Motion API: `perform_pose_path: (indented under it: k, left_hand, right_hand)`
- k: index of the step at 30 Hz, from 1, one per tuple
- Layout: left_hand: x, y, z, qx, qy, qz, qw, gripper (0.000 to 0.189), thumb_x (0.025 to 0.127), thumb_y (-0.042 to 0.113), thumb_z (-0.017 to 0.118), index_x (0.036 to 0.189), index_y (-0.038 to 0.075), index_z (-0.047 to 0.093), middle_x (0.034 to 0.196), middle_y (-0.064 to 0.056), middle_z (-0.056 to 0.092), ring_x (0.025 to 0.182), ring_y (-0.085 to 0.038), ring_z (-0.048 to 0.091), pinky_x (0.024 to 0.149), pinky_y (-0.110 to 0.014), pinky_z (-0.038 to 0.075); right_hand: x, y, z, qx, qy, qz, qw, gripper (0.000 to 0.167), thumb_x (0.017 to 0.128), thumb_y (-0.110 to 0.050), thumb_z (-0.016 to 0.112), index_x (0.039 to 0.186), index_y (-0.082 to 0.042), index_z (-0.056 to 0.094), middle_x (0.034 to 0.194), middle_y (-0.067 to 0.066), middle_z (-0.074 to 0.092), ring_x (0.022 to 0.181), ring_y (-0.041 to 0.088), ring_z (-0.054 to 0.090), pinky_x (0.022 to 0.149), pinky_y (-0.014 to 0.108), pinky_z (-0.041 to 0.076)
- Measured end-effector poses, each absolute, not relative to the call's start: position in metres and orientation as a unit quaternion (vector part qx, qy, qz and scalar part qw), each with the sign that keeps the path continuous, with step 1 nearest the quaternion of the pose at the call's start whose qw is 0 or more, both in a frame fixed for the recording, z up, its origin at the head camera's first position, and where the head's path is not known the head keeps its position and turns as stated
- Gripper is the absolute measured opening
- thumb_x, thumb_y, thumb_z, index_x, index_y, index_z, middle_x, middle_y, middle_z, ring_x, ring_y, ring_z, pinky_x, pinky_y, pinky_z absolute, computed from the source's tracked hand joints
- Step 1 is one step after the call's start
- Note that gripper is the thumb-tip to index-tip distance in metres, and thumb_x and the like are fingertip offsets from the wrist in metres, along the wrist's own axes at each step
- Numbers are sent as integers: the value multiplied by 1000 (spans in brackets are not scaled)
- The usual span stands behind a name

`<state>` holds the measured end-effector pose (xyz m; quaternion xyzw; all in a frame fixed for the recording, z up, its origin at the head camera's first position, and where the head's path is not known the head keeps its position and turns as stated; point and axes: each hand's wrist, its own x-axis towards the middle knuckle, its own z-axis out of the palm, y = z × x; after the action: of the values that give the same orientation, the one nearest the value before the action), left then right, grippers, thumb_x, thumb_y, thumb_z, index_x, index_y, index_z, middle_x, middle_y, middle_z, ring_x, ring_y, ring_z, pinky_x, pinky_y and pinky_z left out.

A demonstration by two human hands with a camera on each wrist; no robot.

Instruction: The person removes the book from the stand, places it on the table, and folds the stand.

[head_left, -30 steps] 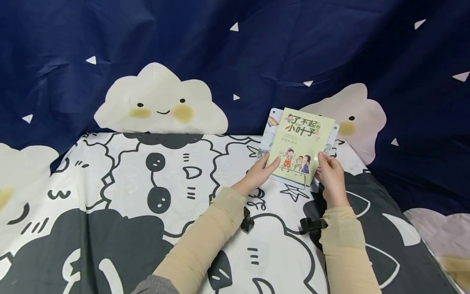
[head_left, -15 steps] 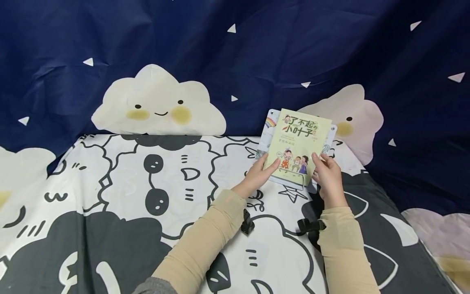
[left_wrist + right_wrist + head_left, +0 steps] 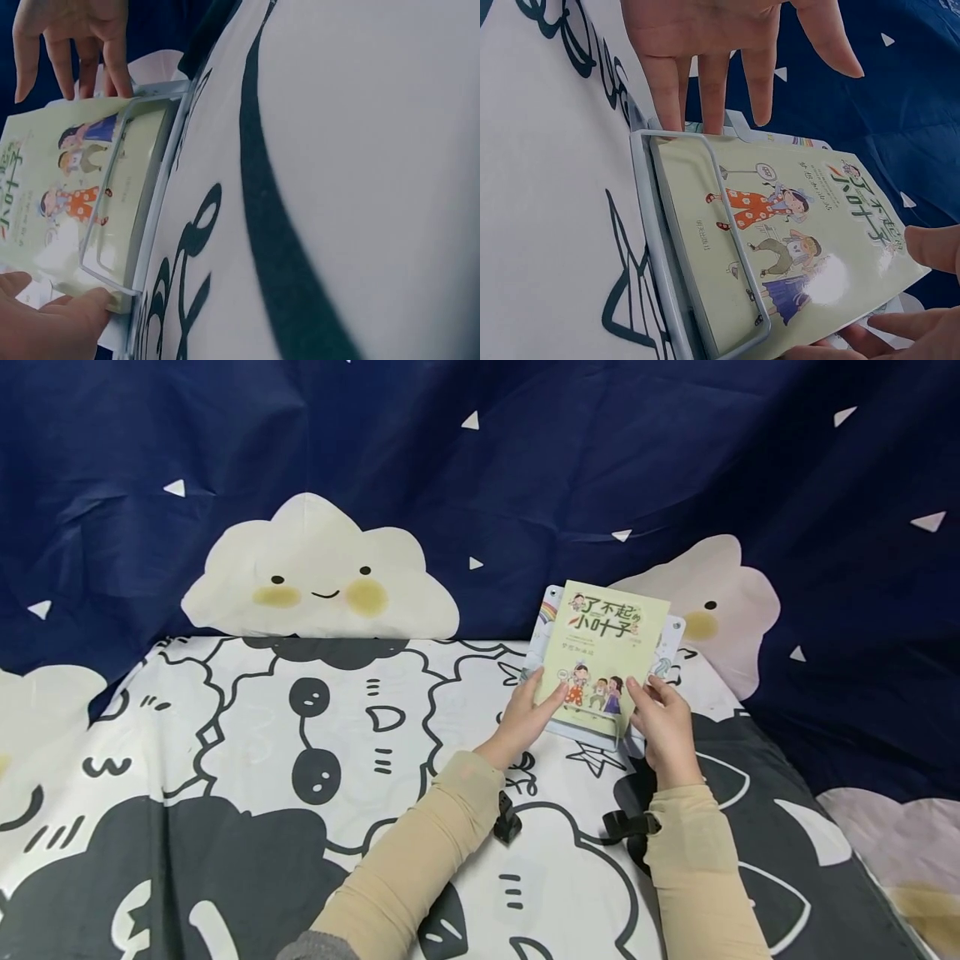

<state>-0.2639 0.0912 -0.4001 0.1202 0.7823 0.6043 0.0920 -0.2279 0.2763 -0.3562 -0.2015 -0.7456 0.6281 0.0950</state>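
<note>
Near the far right corner of the cartoon-print cloth (image 3: 262, 747), the pale-green book (image 3: 603, 647) appeared seated behind its stand's wire clip (image 3: 735, 227). The left hand (image 3: 523, 714) and right hand (image 3: 666, 731) flanked it, straight-fingered, ungripping; withdrawal seemed left.

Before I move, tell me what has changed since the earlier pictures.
The pale green paper book with cartoon children slid slightly left across the pale blue printed board behind it, baring more of the board's right side. The bare right hand moved left too, its thumb now overlapping the cover's right edge in the head view. The bare left hand and the board stayed about where they were.
</note>
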Motion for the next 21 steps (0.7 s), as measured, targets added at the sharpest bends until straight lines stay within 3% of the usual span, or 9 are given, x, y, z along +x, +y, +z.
perform_pose_path:
  k: [14, 21]
  left_hand:
    - [-269, 89, -396, 134, 772, 617, 77, 77, 99, 54, 44, 160, 14, 17, 164, -17, 19, 152, -34, 20, 122, -54, 20]
    - [-270, 90, -395, 128, 773, 615, 81, 78, 98, 56, 45, 160, 17, 17, 165, -14, 19, 152, -33, 19, 122, -55, 20]
  right_hand:
    - [-225, 275, -352, -167, -741, 642, 103, 73, 99, -36, 57, 158, -8, 23, 161, 15, 25, 147, 32, 32, 117, 43, 35]
    - [-224, 275, -352, -153, -740, 647, 102, 73, 99, -36, 57, 158, -7, 23, 162, 15, 24, 148, 32, 29, 118, 44, 33]
